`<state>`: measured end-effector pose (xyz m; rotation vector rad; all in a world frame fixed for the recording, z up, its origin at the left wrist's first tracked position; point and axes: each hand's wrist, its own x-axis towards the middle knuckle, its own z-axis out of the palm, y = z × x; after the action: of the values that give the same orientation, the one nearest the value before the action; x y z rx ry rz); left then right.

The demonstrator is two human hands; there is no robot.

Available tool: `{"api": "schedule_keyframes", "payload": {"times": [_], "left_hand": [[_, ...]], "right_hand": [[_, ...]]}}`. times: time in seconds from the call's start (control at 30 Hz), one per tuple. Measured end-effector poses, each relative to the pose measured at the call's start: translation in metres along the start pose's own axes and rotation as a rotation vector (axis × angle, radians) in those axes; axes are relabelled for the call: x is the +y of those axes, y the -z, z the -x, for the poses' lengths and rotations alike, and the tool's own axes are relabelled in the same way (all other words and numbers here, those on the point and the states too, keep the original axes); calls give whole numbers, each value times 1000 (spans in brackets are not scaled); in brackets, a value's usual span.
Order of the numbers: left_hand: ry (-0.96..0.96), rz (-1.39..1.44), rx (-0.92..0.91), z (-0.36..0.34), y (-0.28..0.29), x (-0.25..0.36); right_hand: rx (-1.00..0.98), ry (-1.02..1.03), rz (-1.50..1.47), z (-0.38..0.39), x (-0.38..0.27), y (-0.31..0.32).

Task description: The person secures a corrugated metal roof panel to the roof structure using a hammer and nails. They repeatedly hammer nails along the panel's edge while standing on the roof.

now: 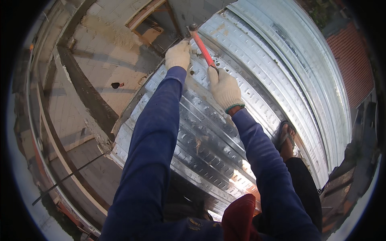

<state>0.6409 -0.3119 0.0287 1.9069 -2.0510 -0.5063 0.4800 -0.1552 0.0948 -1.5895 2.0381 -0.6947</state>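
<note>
My right hand [226, 89], in a cream knitted glove, grips a hammer [204, 49] by its handle. The handle is red with a dark grip end, and the metal head points away from me. My left hand [178, 54], gloved alike, is closed at the far left edge of the corrugated metal decking [209, 132], just short of the hammer head. Its fingertips are turned away, so whatever they pinch is hidden. Under both hands, the shiny decking is embossed with rows of short dashes and has small dark holes near the left hand.
Left of the decking, the surface drops to a block-walled space with a concrete beam [84, 92] and a wooden frame [146, 20]. More metal sheets [289, 48] overlap on the right. My sandalled foot [286, 138] stands on the decking. A red tiled roof [350, 60] lies beyond.
</note>
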Motion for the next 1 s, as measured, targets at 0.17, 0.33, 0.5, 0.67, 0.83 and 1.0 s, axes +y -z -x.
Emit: {"api": "schedule_keyframes", "payload": {"times": [0.17, 0.33, 0.5, 0.67, 0.83, 1.0], "left_hand": [[52, 74, 79, 11, 2, -3], [-1, 36, 49, 6, -9, -14], [-12, 78, 67, 5, -10, -20], [-20, 37, 85, 2, -9, -11], [33, 194, 66, 7, -4, -30], [190, -440, 64, 119, 16, 7]], "right_hand": [[143, 9, -225, 11, -43, 22], [-132, -67, 22, 1, -11, 2], [13, -76, -155, 16, -32, 11], [-123, -114, 20, -3, 7, -5], [84, 3, -137, 14, -33, 23], [289, 108, -359, 15, -60, 52]]}}
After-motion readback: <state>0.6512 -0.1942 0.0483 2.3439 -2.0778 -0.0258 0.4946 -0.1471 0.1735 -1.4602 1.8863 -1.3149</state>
